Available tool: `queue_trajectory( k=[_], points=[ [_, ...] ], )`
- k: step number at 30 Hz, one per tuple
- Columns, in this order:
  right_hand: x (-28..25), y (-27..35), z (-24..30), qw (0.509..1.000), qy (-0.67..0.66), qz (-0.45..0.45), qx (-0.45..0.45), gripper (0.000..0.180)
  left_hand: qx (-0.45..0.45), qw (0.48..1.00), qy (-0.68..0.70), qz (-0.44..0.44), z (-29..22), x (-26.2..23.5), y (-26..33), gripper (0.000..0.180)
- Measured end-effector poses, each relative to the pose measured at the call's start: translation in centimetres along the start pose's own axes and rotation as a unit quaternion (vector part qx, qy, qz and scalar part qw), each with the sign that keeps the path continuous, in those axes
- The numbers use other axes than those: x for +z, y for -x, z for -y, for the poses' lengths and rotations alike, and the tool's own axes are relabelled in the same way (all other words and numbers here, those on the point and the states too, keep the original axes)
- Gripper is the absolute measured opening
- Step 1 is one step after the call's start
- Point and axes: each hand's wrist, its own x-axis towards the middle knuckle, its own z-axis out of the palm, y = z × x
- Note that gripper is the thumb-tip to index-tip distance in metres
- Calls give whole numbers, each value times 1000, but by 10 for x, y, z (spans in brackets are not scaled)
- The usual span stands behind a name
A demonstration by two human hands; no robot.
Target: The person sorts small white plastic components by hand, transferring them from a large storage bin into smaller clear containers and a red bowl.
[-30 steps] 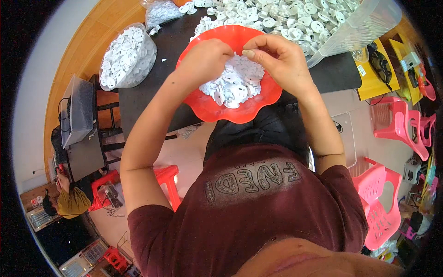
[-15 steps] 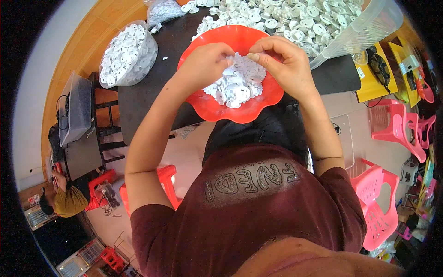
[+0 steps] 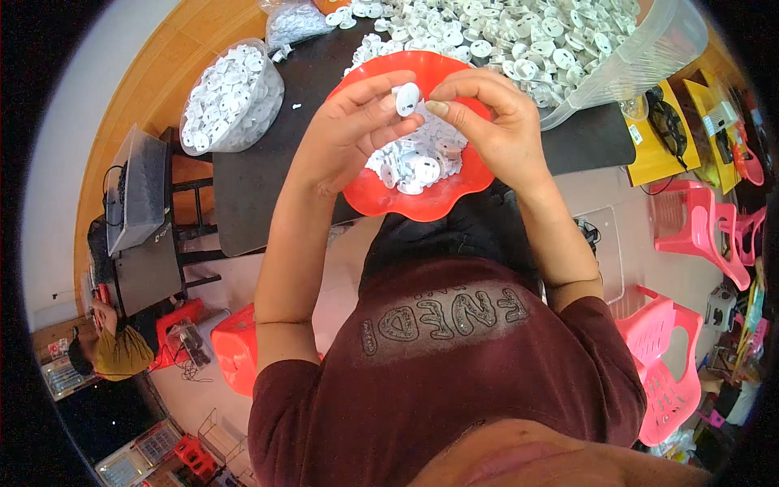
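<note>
Left hand [image 3: 345, 134] and right hand [image 3: 495, 122] raised over red bowl [image 3: 422, 207], fingertips of both pinched shut on one small white disc [image 3: 407, 99]. Light grip at the rim only; likely to slip and drop among the loose white pieces [image 3: 414, 162] below.

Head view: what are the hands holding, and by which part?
A small white round plastic part, pinched at its edges between the fingers of the left hand and right hand, above the red bowl.

White disc [image 3: 407, 99] between both hands' fingers [image 3: 381, 104] — above red bowl [image 3: 422, 207]
</note>
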Motion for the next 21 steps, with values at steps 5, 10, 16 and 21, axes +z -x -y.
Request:
queue_trajectory(
  k=[5,10,16,21],
  points=[
    [13,3,14,977,-176,-31,117,9,34,999,31,0,5,8,2,36],
    [21,1,18,963,-221,-79,129,8,92,993,74,-3,12,17,5,33],
    [25,2,16,968,-215,-94,87,10,136,989,51,-40,14,24,8,33],
    [28,3,22,955,-263,-89,108,10,173,984,21,-29,17,25,9,34]
  ],
)
